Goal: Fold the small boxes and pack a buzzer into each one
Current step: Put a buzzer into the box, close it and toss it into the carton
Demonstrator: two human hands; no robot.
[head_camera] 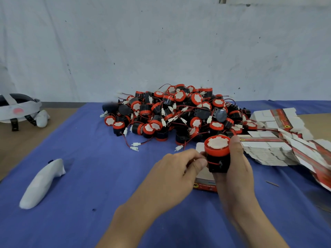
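Note:
My right hand (pixel 234 167) grips a black buzzer with a red cap and white centre (pixel 217 153), held upright just above the blue cloth. My left hand (pixel 179 169) pinches the buzzer's red wire at its left side. Under both hands lies a small white box with a red printed edge (pixel 205 181), partly hidden by them. A large pile of the same buzzers (pixel 175 113) with red wires and white plugs sits behind, in the middle of the table.
Stacks of flat, unfolded boxes (pixel 272 147) fan out at the right. A blue cloth (pixel 89 176) covers the table. A white wrapped object (pixel 42 181) lies at the left. A headset with a white strap (pixel 16 108) rests at the far left near the wall.

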